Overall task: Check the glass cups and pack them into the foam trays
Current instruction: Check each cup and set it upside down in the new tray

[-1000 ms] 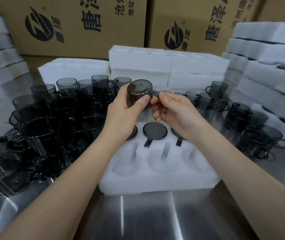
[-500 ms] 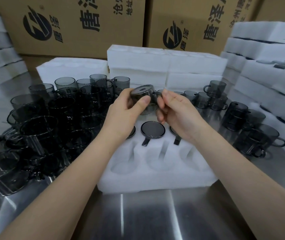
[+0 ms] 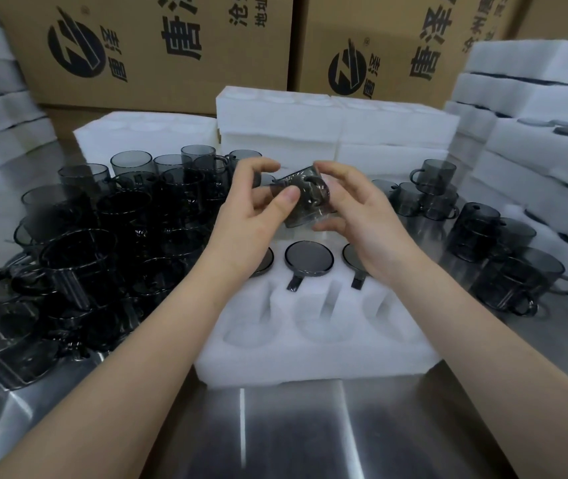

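Head view: the left hand (image 3: 251,216) pinches a dark glass cup (image 3: 305,200), and the right hand (image 3: 362,219) curls its fingers round it. The cup is tipped over, up in the air above the white foam tray (image 3: 310,363).

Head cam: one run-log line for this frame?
step: checking | cup: tilted, held by left hand and right hand | foam tray: far row filled, near row empty | loose cups: both sides
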A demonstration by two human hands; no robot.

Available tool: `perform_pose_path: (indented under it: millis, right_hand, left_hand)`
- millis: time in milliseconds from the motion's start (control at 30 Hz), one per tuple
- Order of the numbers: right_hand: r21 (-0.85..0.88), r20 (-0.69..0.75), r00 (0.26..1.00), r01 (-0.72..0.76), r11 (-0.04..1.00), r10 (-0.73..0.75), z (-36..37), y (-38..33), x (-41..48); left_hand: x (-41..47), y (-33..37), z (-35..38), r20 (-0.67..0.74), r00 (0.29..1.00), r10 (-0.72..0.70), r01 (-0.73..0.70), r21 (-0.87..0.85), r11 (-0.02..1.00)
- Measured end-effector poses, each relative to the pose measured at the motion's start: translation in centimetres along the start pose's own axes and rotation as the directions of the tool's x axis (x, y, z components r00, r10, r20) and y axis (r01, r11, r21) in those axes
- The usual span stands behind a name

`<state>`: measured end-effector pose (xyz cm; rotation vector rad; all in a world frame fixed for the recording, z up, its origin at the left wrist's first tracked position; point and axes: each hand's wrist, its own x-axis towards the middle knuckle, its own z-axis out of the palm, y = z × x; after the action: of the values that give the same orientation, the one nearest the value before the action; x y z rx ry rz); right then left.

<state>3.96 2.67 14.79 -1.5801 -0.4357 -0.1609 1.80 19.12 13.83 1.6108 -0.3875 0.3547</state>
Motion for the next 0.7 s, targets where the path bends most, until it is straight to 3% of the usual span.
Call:
perform_pose_path:
  millis: [100,200,333,433,700]
  right_hand:
    - [-0.02,0.1,0.995,-0.02,1.0,0.022,0.47,-0.43,-0.34]
    - [0.025,0.061,0.998,-0.026,0.999,0.025,0.7,-0.74,-0.64]
    - [0.066,0.014,1.0,-0.007,0.998,0.007,0.91,-0.98,-0.91]
    - [0.083,-0.009,1.0,0.0,0.997,0.001,0.91,-1.06,-0.98]
    - [0.17,-0.064,0.998,0.002,0.985,0.009,0.55,-0.98,-0.79]
  left_hand:
    - [0.06,0.12,0.02,0.003,0.998,0.056,-0.056,0.026,0.998]
    - [0.01,0.33,0.19,-0.045,0.992,0.122,-0.114,0.139,0.984]
    - [-0.66,0.91,0.64,0.076,0.984,0.159,-0.175,0.297,0.939]
    - [-0.64,0.99,0.86,0.069,0.985,0.158,-0.173,0.369,0.913]
    - [-0.61,0.62,0.48,0.057,0.99,0.132,-0.141,0.199,0.97]
